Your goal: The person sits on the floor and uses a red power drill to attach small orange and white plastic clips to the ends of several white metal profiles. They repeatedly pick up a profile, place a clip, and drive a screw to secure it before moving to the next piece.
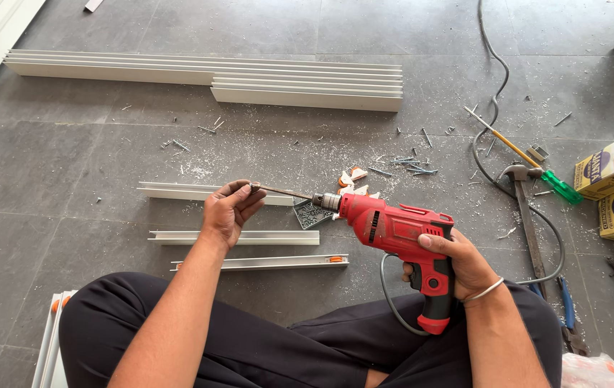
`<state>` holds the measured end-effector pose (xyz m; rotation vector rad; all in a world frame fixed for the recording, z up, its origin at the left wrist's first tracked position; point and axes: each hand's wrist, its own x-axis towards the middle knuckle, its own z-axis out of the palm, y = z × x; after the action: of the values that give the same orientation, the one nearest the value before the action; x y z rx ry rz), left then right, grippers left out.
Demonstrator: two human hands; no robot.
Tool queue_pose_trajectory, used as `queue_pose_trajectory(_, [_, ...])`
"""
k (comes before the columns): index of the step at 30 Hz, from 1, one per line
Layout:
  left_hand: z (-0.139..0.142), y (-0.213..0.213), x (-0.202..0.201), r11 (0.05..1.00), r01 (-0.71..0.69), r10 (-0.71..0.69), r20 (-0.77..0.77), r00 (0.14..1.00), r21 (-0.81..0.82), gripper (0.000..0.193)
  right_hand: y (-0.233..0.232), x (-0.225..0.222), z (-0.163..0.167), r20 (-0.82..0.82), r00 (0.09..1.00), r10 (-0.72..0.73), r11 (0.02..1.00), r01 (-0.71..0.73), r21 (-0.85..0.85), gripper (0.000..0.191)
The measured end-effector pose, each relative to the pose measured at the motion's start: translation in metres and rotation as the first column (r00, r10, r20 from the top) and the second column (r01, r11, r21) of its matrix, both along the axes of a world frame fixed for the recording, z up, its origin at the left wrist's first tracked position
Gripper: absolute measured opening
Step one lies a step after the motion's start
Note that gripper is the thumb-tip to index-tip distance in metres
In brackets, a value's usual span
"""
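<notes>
My right hand (pixel 458 262) grips the handle of a red corded power drill (pixel 396 230), held level and pointing left. A long thin bit (pixel 282 191) sticks out of its chuck. My left hand (pixel 229 210) pinches the tip of that bit between thumb and fingers. Below the hands, three short white aluminium channel pieces (pixel 242 237) lie side by side on the grey tiled floor. I sit cross-legged in dark trousers.
A stack of long white aluminium profiles (pixel 307 90) lies further off. At the right are a hammer (pixel 526 208), a green-handled screwdriver (pixel 537 167), yellow cardboard boxes (pixel 608 169), pliers (pixel 569 316) and a grey cable (pixel 497 79). Screws and metal shavings (pixel 404 164) litter the floor.
</notes>
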<state>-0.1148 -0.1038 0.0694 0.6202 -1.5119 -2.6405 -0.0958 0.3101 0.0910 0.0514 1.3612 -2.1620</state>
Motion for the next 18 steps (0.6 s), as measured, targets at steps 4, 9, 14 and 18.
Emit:
queue_pose_trajectory(4, [0.003,-0.011,0.0,0.988,0.084,-0.083,0.018,0.996,-0.127,0.014,0.006,0.001,-0.002,0.023,1.0,0.02,1.0,-0.02,-0.002,0.062])
queue_pose_trajectory(9, [0.01,-0.026,0.003,0.903,0.248,-0.232,0.087,0.969,-0.352,0.016,0.013,0.003,-0.004,0.033,0.999,0.024,1.0,-0.025,0.008,0.062])
queue_pose_trajectory(14, [0.011,-0.019,0.014,0.991,0.126,-0.119,-0.139,0.983,0.04,0.015,0.01,0.003,-0.006,-0.012,0.999,0.051,0.993,-0.052,-0.107,0.065])
queue_pose_trajectory(18, [0.017,-0.005,0.021,0.951,0.147,-0.052,-0.325,0.944,0.272,0.019,0.011,0.012,-0.006,-0.06,0.997,0.045,0.975,-0.057,-0.214,0.067])
